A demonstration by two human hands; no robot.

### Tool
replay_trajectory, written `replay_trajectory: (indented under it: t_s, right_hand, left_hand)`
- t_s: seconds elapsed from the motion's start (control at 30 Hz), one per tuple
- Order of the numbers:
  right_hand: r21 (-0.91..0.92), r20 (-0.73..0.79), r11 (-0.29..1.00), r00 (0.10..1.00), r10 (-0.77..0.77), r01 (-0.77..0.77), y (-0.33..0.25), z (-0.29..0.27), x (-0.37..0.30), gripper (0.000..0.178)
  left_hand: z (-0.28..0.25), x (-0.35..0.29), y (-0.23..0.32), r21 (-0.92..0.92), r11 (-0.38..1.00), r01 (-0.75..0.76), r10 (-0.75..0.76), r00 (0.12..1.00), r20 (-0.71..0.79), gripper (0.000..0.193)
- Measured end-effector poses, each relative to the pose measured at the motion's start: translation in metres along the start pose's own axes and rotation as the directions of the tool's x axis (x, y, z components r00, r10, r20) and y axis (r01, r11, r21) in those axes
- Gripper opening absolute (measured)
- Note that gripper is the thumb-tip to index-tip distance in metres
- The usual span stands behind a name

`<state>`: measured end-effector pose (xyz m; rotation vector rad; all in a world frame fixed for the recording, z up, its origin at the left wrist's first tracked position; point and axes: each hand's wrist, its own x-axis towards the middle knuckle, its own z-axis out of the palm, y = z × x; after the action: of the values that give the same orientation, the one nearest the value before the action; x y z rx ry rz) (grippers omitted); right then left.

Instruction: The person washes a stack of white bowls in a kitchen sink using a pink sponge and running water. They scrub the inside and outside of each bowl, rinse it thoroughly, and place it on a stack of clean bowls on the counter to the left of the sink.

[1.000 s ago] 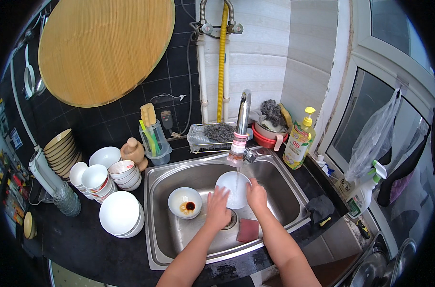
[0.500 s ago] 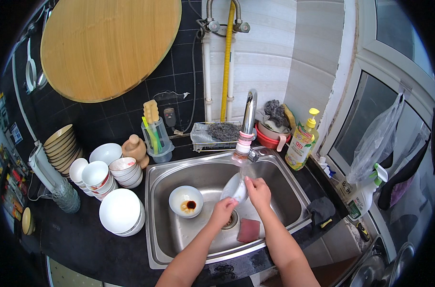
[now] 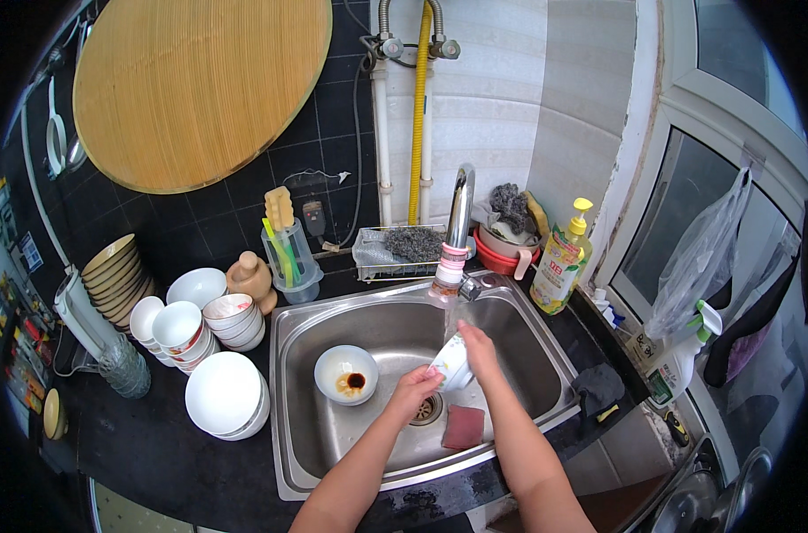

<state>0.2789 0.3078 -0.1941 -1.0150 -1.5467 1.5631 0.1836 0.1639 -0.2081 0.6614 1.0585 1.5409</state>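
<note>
A white bowl with a floral pattern on its outside is tilted under the stream from the faucet. My left hand grips its lower left edge, and my right hand holds its upper right side. Below my hands, a reddish-brown cloth pad lies on the sink floor beside the drain. To the left in the steel sink sits another white bowl with dark brown liquid at its bottom.
Stacked white bowls and tan bowls stand on the counter at left. A utensil holder and a wire rack are behind the sink. A yellow-pump soap bottle stands at back right, and a spray bottle farther right.
Both hands have turned the bowl over, so its patterned outside now shows where its inside showed before. The right hand has shifted slightly. The other bowl and the pad stay put.
</note>
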Motion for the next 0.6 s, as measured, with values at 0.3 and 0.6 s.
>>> replay_trajectory:
  t_s: [0.3, 0.6]
  right_hand:
    - [0.284, 0.27, 0.812, 0.855, 0.442, -0.51, -0.013, 0.004, -0.013, 0.055]
    - [0.568, 0.49, 0.734, 0.869, 0.063, -0.373, -0.005, 0.005, -0.012, 0.037]
  left_hand:
    - [-0.013, -0.001, 0.013, -0.616, 0.786, -0.045, 0.112, 0.991, 0.07, 0.031]
    - [-0.024, 0.002, 0.018, -0.734, 0.677, -0.052, 0.121, 0.992, 0.041, 0.04]
